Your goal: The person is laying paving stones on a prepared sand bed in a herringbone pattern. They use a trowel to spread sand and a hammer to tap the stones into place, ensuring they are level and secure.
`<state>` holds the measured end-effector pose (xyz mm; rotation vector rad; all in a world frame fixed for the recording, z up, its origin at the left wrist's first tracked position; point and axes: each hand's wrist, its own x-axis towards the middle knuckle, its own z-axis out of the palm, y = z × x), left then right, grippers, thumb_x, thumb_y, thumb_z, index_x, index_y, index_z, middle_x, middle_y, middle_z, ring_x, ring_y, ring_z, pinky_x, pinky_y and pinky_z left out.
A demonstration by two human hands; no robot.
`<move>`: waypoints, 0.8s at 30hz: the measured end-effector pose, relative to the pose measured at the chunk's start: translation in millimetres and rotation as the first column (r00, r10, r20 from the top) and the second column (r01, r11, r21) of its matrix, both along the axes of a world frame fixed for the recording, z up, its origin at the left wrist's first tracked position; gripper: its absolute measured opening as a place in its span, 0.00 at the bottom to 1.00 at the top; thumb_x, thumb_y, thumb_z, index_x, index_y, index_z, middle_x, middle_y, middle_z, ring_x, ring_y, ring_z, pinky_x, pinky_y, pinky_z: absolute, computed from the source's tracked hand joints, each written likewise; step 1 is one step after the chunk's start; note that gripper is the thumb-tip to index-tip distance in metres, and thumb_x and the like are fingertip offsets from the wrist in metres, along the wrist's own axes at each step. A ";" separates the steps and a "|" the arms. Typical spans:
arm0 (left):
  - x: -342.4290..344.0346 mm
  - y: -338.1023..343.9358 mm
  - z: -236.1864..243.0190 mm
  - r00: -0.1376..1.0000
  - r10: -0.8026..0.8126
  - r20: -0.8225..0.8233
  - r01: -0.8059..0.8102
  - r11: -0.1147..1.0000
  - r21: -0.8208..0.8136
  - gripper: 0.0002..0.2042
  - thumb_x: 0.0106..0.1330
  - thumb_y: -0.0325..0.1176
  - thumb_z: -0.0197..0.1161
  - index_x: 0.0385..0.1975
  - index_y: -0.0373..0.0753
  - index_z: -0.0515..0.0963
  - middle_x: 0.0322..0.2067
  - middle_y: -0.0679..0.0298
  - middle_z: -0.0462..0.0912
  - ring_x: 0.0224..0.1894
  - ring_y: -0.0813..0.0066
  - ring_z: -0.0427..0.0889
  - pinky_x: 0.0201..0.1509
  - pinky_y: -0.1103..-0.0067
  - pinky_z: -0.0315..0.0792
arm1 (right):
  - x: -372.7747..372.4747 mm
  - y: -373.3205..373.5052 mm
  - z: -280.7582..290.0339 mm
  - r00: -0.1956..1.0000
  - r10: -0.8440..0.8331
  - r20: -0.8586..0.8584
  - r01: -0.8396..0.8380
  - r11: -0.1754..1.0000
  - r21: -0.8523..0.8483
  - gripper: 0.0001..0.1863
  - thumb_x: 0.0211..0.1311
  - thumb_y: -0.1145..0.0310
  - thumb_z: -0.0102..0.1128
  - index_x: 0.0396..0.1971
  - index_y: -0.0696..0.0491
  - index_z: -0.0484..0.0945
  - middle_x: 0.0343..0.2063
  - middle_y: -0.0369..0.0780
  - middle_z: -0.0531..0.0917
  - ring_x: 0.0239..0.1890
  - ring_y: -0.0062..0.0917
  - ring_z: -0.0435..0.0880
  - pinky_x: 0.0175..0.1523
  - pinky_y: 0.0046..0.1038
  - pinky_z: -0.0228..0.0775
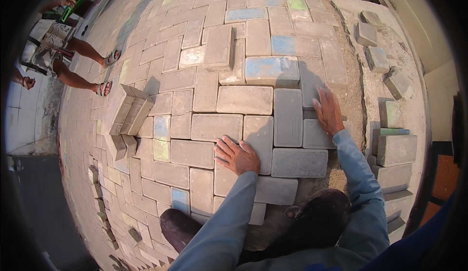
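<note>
My left hand (236,155) lies with fingers spread on the laid concrete pavers, on and beside an upright-oriented grey block (258,132). My right hand (328,109) touches the paving farther right, its fingers apart, beside a darker grey paver (287,117) and a partly shadowed one (310,71). Above my hands, a paver with blue paint (271,70) sits among the others. A loose paver (218,47) rests on top of the surface farther up. My knees and dark trousers show at the bottom, next to exposed sand at the paving's edge.
A stack of loose pavers (127,117) stands at the left, with a row of single blocks (96,188) below it. More loose blocks (396,149) line the concrete strip at right. Another person's legs (83,51) in sandals, a hand and a green wheeled cart (80,0) are at upper left.
</note>
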<state>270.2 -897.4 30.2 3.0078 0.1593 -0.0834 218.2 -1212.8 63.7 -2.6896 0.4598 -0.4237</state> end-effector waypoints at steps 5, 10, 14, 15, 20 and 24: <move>3.0 -1.3 8.1 0.999 0.006 -0.041 -0.009 0.998 -0.070 0.35 0.79 0.46 0.43 0.80 0.34 0.47 0.81 0.48 0.42 0.83 0.49 0.36 0.82 0.50 0.29 | 126.5 1.4 2.0 0.987 0.160 -0.003 -0.158 0.977 0.146 0.21 0.75 0.63 0.54 0.61 0.58 0.75 0.50 0.51 0.77 0.58 0.49 0.76 0.64 0.48 0.66; -1.5 -4.8 4.7 0.999 -0.008 -0.043 0.004 0.996 -0.086 0.35 0.78 0.44 0.44 0.80 0.34 0.47 0.81 0.48 0.43 0.83 0.48 0.35 0.82 0.50 0.27 | 207.9 24.1 -45.8 0.995 0.052 0.090 -0.030 0.971 -0.236 0.17 0.69 0.61 0.62 0.52 0.55 0.80 0.47 0.46 0.78 0.54 0.43 0.75 0.58 0.44 0.69; -1.3 -0.5 5.1 0.999 -0.001 -0.036 -0.002 0.996 -0.093 0.35 0.77 0.44 0.45 0.79 0.34 0.47 0.81 0.47 0.42 0.83 0.47 0.34 0.82 0.50 0.27 | 217.0 45.3 -50.0 0.980 -0.015 0.200 0.084 0.936 -0.341 0.15 0.68 0.56 0.64 0.43 0.53 0.80 0.43 0.44 0.77 0.51 0.41 0.74 0.57 0.42 0.67; -1.4 -1.7 5.6 0.999 -0.002 -0.032 -0.001 0.995 -0.096 0.35 0.77 0.44 0.45 0.79 0.33 0.48 0.81 0.47 0.42 0.83 0.47 0.34 0.82 0.50 0.27 | 220.2 41.1 -49.9 0.980 -0.020 0.197 0.085 0.941 -0.328 0.15 0.68 0.56 0.64 0.41 0.53 0.80 0.42 0.44 0.76 0.50 0.41 0.73 0.56 0.43 0.67; 1.3 -4.2 7.3 1.000 -0.015 -0.026 0.012 0.995 -0.102 0.36 0.76 0.44 0.45 0.79 0.33 0.48 0.81 0.47 0.42 0.83 0.46 0.35 0.82 0.49 0.27 | 233.2 33.5 -41.6 0.986 -0.052 0.156 0.095 0.954 -0.284 0.14 0.70 0.55 0.62 0.39 0.52 0.79 0.39 0.43 0.76 0.45 0.40 0.75 0.51 0.44 0.67; 2.3 -3.1 7.1 0.999 -0.023 -0.034 0.019 0.995 -0.102 0.36 0.76 0.44 0.45 0.79 0.33 0.48 0.81 0.46 0.42 0.83 0.45 0.35 0.81 0.48 0.27 | 240.6 28.4 -40.6 0.995 -0.091 0.033 0.097 0.965 -0.243 0.13 0.71 0.54 0.60 0.39 0.50 0.80 0.37 0.41 0.76 0.42 0.39 0.76 0.50 0.43 0.67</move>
